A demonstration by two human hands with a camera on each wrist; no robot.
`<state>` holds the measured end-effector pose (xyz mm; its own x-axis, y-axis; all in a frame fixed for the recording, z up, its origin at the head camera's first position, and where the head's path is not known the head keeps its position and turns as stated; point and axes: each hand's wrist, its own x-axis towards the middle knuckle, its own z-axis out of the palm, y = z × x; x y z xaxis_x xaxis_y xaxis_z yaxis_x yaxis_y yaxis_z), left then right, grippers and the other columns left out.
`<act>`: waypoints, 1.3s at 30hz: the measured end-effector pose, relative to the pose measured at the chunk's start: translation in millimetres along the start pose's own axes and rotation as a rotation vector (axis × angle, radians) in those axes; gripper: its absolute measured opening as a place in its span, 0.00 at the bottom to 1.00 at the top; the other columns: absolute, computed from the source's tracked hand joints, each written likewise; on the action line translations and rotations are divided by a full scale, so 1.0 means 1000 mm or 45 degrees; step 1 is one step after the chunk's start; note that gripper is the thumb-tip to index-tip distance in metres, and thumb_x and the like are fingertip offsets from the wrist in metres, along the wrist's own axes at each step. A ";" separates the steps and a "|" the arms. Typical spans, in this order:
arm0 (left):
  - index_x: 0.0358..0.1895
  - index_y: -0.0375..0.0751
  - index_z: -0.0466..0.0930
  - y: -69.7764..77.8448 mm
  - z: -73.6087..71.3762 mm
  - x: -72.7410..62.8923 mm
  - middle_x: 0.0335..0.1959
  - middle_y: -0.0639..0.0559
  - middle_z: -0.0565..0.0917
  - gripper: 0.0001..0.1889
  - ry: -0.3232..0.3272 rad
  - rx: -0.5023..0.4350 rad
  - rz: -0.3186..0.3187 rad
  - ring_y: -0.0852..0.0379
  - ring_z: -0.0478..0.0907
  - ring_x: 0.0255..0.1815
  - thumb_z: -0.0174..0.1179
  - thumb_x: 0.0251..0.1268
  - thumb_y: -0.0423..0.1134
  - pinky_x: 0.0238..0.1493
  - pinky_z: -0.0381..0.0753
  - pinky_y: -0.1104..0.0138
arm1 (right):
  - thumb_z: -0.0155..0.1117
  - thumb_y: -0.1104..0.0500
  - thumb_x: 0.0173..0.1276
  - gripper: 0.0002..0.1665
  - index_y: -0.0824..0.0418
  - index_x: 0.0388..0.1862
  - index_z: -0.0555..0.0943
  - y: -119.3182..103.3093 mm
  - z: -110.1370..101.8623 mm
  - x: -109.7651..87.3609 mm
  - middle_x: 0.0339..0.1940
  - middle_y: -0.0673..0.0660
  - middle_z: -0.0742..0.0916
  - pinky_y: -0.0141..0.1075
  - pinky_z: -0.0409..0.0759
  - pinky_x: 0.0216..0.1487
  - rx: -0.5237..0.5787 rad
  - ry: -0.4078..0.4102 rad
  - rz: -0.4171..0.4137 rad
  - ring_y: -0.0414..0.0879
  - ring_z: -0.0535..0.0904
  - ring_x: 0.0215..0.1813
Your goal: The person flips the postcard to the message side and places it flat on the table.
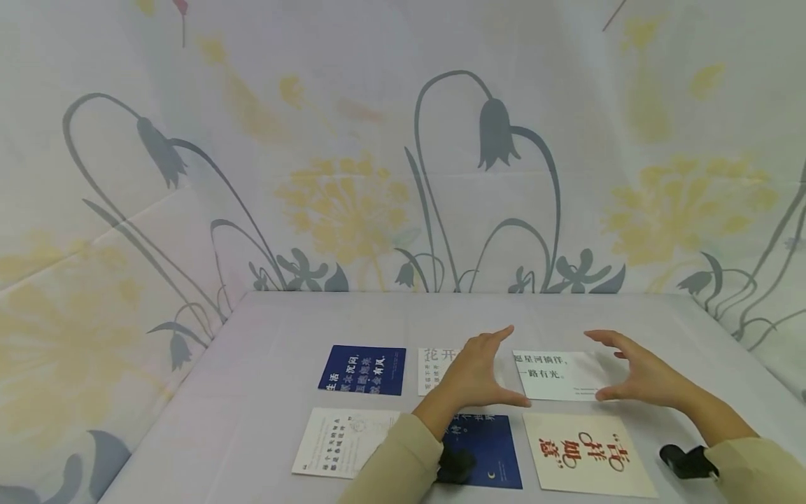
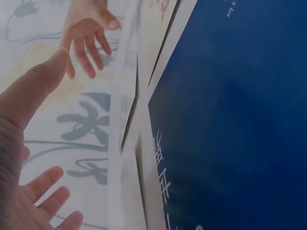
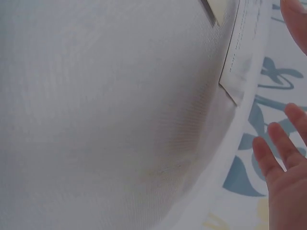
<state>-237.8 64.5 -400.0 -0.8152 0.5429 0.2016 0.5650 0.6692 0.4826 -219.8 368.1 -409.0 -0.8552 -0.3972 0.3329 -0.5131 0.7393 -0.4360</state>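
Note:
Both hands are over the cards with fingers spread and nothing in them. My left hand [image 1: 472,376] is over the middle card of the far row, a white card with grey characters [image 1: 433,371], hiding part of it. My right hand [image 1: 648,376] is at the right end of a white card with dark characters [image 1: 546,374]; whether it touches is unclear. Between the hands lies most of that card. In the left wrist view, a blue card [image 2: 240,115] fills the right side, with the left thumb [image 2: 36,88] at the left. The right fingers [image 3: 283,148] are extended in the right wrist view.
A blue card with white characters [image 1: 365,371] lies far left. Nearer are a white printed card [image 1: 340,444], a blue card with a moon [image 1: 485,455] partly under the left forearm, and a cream card with red characters [image 1: 585,476]. Flower-patterned cloth [image 1: 378,126] stands behind the white table [image 1: 208,434].

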 end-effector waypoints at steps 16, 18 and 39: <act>0.69 0.56 0.60 0.005 0.019 0.026 0.64 0.59 0.67 0.53 -0.075 0.055 -0.050 0.58 0.63 0.64 0.72 0.33 0.65 0.60 0.66 0.68 | 0.82 0.48 0.34 0.56 0.63 0.63 0.66 0.005 -0.004 0.004 0.59 0.64 0.72 0.39 0.70 0.48 0.015 -0.092 0.049 0.62 0.67 0.56; 0.68 0.56 0.62 0.005 0.023 0.029 0.63 0.60 0.68 0.52 -0.092 0.093 -0.040 0.59 0.64 0.62 0.72 0.32 0.66 0.59 0.66 0.69 | 0.81 0.48 0.34 0.56 0.62 0.63 0.66 0.006 -0.004 0.004 0.60 0.64 0.71 0.42 0.70 0.49 0.024 -0.115 0.062 0.60 0.66 0.57; 0.68 0.61 0.62 -0.001 0.035 0.044 0.62 0.61 0.69 0.51 -0.238 0.283 -0.051 0.59 0.63 0.64 0.70 0.31 0.68 0.63 0.62 0.67 | 0.79 0.49 0.39 0.47 0.61 0.59 0.70 0.013 0.001 0.009 0.61 0.72 0.69 0.62 0.58 0.57 0.172 -0.316 0.191 0.71 0.58 0.63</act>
<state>-269.5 105.4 -421.2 -0.8114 0.5843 0.0157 0.5639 0.7755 0.2839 -233.8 373.4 -412.3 -0.9053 -0.4219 0.0496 -0.3707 0.7275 -0.5773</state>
